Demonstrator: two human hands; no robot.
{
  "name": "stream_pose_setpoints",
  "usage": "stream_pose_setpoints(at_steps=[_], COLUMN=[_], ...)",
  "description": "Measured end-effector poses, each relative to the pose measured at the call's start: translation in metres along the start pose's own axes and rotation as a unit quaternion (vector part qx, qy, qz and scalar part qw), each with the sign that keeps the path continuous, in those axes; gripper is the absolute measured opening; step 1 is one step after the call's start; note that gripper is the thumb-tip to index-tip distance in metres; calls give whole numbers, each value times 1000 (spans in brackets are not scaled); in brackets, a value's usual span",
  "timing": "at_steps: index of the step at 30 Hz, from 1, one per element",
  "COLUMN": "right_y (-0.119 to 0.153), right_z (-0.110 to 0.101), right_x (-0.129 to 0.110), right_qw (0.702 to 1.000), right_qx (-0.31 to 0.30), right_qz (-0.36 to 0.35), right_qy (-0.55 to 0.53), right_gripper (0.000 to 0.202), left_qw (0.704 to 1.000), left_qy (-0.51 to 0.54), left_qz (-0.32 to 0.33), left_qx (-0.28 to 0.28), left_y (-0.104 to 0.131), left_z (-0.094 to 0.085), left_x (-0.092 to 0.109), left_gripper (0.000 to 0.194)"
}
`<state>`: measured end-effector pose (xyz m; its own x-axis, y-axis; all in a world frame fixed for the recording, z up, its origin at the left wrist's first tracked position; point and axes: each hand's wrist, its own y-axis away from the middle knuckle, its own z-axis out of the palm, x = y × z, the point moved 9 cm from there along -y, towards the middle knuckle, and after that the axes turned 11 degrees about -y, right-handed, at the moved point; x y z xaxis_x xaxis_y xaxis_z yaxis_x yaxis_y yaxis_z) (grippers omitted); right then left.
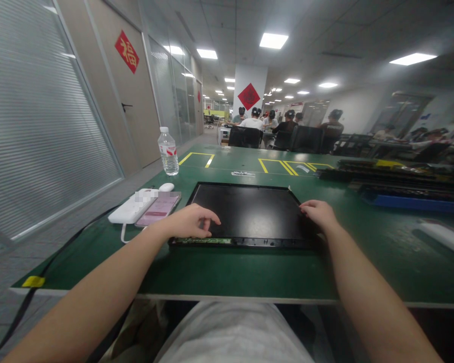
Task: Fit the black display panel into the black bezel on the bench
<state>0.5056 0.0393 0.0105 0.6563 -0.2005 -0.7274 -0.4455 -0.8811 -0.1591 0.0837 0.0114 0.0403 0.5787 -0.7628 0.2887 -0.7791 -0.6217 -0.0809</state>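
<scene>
A black flat display panel point(255, 209) lies on the green table point(242, 275) in front of me. Along its near edge runs a black strip, with a green circuit board point(208, 241) showing at the left end. Over the panel's left side is my left hand point(192, 221), its thumb and index finger curved and apart. Whether those fingertips touch the screen is hard to tell. At the right edge of the panel, my right hand point(320, 213) has its thumb and fingers closed on the frame, and its lower fingers are partly hidden.
Left of the panel lie a phone point(159, 207), a white power bank point(130, 207) with a cable and a white mouse point(167, 187). A water bottle point(168, 154) stands behind them. Dark strips are stacked by a blue tray point(404, 201) at right. Several people sit farther back.
</scene>
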Motion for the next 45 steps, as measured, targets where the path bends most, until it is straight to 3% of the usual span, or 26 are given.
stream_pose_setpoints(at_steps=[7, 10, 14, 18, 22, 27, 38, 45], right_y=[-2, -2, 0, 1, -1, 0, 0, -1], right_z=[1, 1, 0, 0, 0, -1, 1, -1], right_x=[4, 3, 0, 0, 0, -1, 0, -1], right_qw=[1000, 1000, 1000, 1000, 1000, 1000, 1000, 1000], right_qx=[2, 2, 1, 2, 0, 3, -3, 6], right_qz=[2, -1, 2, 5, 3, 0, 1, -18], right_qy=[-6, -2, 0, 3, -2, 2, 2, 9], right_gripper=[22, 22, 22, 21, 21, 21, 23, 20], left_qw=[1000, 999, 992, 964, 936, 930, 930, 934], left_qy=[25, 41, -11, -134, -218, -245, -230, -220], left_qz=[1, -27, -101, -177, -253, -271, -287, -279], left_qx=[-8, -11, 76, 149, 110, 37, 15, 35], left_y=[0, -1, 0, 7, 12, 11, 12, 13], left_z=[3, 6, -11, -28, -26, -14, -10, -13], left_x=[-2, -9, -27, -49, -72, -80, -82, -84], left_gripper=[31, 34, 36, 34, 40, 46, 52, 51])
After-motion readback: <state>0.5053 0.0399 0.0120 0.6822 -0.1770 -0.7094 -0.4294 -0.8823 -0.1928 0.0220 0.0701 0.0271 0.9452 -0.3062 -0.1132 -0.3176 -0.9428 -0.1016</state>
